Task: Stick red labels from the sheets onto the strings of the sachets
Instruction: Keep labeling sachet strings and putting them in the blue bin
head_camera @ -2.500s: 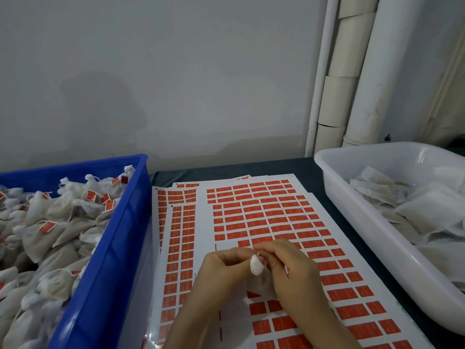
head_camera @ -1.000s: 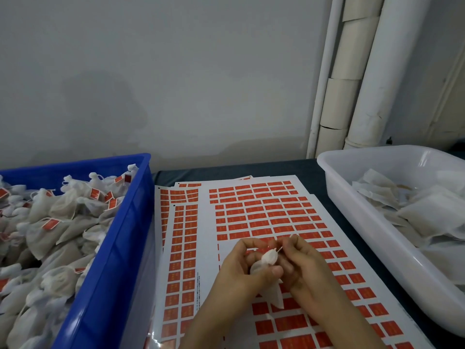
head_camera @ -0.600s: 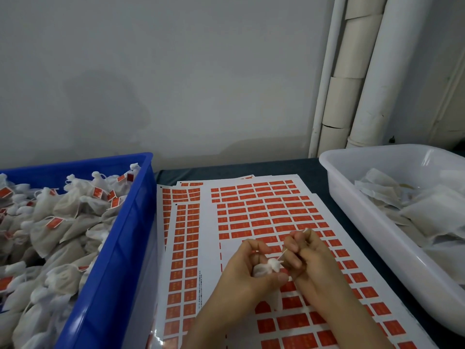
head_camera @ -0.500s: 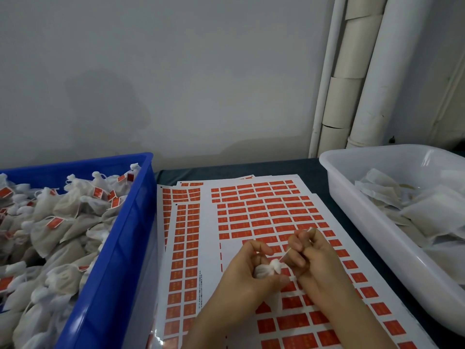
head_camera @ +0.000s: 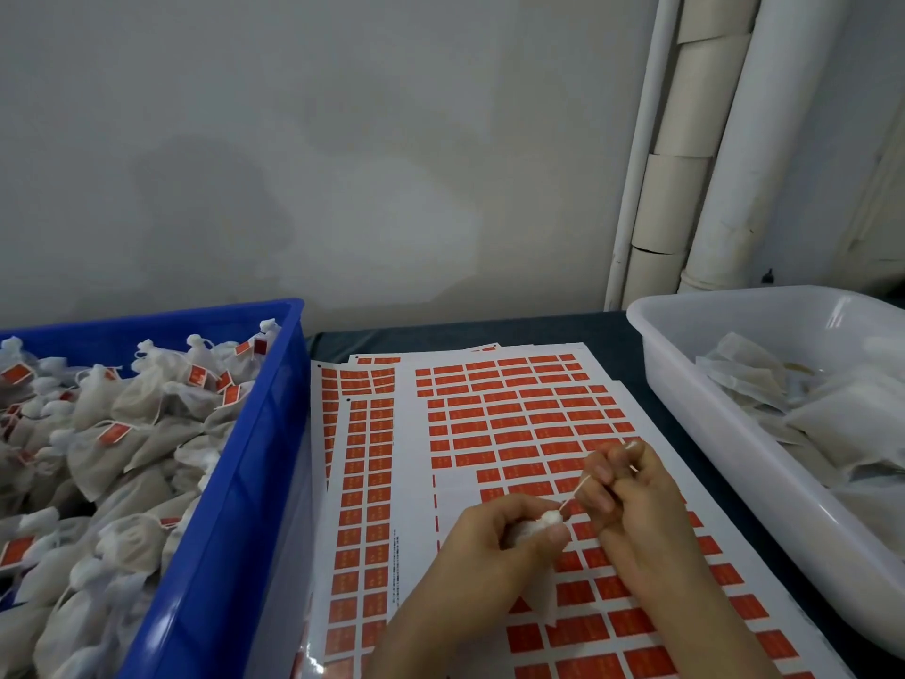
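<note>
My left hand (head_camera: 494, 546) grips a small white sachet (head_camera: 541, 524) at its gathered neck, just above the label sheets. A thin white string (head_camera: 574, 493) runs taut from the neck up and right into my right hand (head_camera: 631, 502), whose fingers curl round it; the string's end shows above the fingers. Several white sheets of red labels (head_camera: 519, 423) lie fanned on the table under both hands, with a peeled bare patch near the hands.
A blue crate (head_camera: 235, 482) on the left is heaped with white sachets, several bearing red labels. A white tub (head_camera: 725, 433) on the right holds flat white sachets. The wall and white pipes (head_camera: 725, 154) stand behind the dark table.
My right hand has drawn the string out up and to the right, away from the sachet's neck, and it now runs taut. My left hand keeps gripping the sachet.
</note>
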Tool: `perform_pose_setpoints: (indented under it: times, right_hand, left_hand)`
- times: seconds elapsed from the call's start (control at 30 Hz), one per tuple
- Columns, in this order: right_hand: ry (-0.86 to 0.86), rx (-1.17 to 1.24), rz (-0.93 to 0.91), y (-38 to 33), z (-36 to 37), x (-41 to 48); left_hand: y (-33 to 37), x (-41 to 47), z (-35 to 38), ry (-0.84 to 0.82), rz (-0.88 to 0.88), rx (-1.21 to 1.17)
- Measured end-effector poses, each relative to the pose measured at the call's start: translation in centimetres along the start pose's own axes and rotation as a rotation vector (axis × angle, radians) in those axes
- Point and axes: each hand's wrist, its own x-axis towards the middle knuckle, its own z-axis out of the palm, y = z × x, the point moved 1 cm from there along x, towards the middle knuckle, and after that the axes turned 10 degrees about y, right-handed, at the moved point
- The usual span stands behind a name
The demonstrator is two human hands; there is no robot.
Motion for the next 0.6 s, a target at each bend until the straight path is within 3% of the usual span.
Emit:
perform_pose_setpoints:
  times: [0.33, 0.47, 0.6]
  right_hand:
    - [-0.126, -0.136, -0.166, 0.0, 0.3, -0.7]
    - [-0.144, -0.343, -0.343, 0.0, 0.4, -1.2]
    - [-0.207, -0.520, -0.439, 0.0, 1.0, -1.3]
  left_hand:
    - [0.3, -0.3, -0.7, -0.005, -0.093, 0.009]
    - [0.5, -0.3, -0.9, -0.103, -0.084, 0.008]
    - [1.0, 0.1, -1.4, -0.042, 0.011, -0.145]
